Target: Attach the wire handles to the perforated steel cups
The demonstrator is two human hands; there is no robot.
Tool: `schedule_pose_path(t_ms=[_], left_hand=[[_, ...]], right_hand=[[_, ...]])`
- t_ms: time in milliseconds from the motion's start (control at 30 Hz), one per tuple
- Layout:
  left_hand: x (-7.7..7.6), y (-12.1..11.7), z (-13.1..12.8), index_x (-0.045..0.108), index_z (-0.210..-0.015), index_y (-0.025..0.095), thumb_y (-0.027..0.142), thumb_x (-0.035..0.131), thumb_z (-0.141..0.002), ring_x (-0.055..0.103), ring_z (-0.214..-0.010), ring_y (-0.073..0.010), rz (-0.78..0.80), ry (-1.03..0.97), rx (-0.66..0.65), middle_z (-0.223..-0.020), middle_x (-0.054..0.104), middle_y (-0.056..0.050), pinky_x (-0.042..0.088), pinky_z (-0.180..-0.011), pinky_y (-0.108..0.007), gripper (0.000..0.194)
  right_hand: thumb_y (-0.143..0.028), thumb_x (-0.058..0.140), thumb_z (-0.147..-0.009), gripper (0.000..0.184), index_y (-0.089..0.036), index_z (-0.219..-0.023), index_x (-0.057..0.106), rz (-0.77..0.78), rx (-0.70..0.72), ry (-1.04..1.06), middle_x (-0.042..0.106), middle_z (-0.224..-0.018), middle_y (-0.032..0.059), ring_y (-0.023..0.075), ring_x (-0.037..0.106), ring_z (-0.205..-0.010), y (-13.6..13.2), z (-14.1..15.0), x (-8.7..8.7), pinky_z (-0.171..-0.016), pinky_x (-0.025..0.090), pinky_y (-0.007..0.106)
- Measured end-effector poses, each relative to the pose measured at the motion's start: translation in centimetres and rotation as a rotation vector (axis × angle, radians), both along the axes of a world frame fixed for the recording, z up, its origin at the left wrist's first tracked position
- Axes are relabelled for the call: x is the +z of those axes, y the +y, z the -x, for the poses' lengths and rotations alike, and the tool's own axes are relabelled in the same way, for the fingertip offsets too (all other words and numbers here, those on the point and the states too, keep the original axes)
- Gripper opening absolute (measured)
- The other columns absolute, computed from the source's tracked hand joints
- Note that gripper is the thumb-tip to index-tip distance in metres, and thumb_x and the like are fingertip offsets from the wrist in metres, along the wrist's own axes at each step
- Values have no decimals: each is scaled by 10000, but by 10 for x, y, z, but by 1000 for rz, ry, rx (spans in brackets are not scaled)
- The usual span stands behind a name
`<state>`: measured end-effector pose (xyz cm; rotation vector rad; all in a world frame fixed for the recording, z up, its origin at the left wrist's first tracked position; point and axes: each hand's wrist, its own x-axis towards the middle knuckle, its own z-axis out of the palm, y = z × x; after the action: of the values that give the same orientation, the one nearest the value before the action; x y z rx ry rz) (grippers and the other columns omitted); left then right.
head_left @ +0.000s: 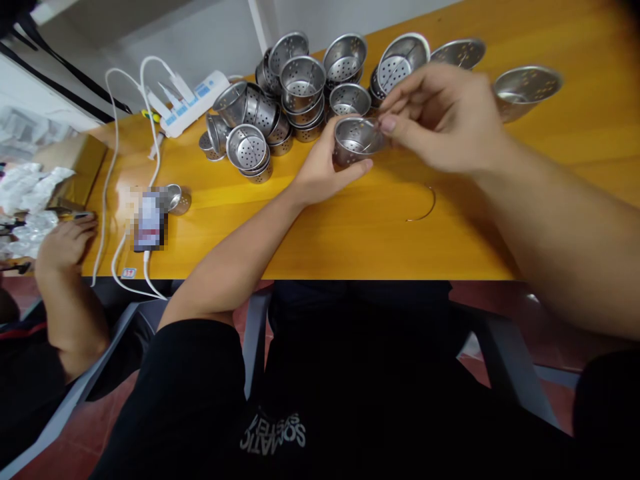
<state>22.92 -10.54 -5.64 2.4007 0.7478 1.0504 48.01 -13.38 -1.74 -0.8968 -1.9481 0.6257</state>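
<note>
My left hand [327, 170] is wrapped round a perforated metal cup [356, 141], tilted so its open top shows. At the cup's right rim, my right hand [445, 117] pinches with thumb and fingertips. What lies in that pinch is too small and blurred to make out; a thin line, perhaps wire, crosses the cup's mouth beside it. A curved thin wire [431, 203] lies on the table below my right hand. Close behind stand stacked perforated cups [303, 83], some with a thin wire across the mouth.
More cups [527, 90] stand at the right on the yellow table [320, 247]. To the left are a white power strip [197, 103] with cables, a blurred-out phone [150, 223] and a small cup [179, 200]. Another person's hand [65, 243] rests at the far left.
</note>
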Motion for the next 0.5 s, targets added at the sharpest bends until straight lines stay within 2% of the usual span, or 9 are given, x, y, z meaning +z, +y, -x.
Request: schedule_pose_path(t_ms=[100, 167, 267, 400, 500], left_hand=[[-3, 2, 0, 234, -1523, 218, 620, 474, -1000, 603, -1344, -212, 11, -20, 5, -1428, 505, -102, 513, -1154, -439, 702], [-4, 4, 1, 218, -1531, 227, 609, 475, -1004, 598, -1353, -211, 15, -6, 0, -1444, 495, -106, 504, -1165, -434, 700], [-5, 6, 1, 188, -1543, 221, 603, 459, -1012, 583, -1371, -217, 33, 21, -22, -1467, 479, -118, 494, -1172, -432, 709], [-3, 5, 1, 237, -1511, 222, 625, 513, -978, 584, -1370, -235, 51, -9, 0, -1436, 502, -105, 493, -1172, -433, 723], [5, -1, 1, 289, -1473, 250, 583, 586, -954, 597, -1367, -228, 63, -37, 30, -1414, 526, -72, 492, -1176, -404, 685]], right_hand=[[-488, 750, -944, 422, -346, -1333, 667, -30, -53, -91, 693, -1290, 82, 269, 697, -1132, 12, -19, -17, -1005, 602, 437], [-478, 768, -929, 481, -354, -1377, 644, 0, -45, -93, 671, -1347, 85, 280, 689, -1168, 13, -22, -19, -1042, 591, 440], [-486, 703, -977, 449, -348, -1397, 630, 22, -8, -69, 675, -1327, 83, 251, 700, -1118, -2, -8, 3, -1033, 589, 422], [-495, 610, -1027, 269, -332, -1200, 737, -62, 11, -148, 686, -1263, 75, 240, 665, -1158, -27, 16, 40, -1125, 528, 427], [-468, 586, -1039, 244, -351, -1182, 745, -93, 50, -202, 663, -1317, 49, 247, 624, -1253, -30, 19, 47, -1198, 474, 455]])
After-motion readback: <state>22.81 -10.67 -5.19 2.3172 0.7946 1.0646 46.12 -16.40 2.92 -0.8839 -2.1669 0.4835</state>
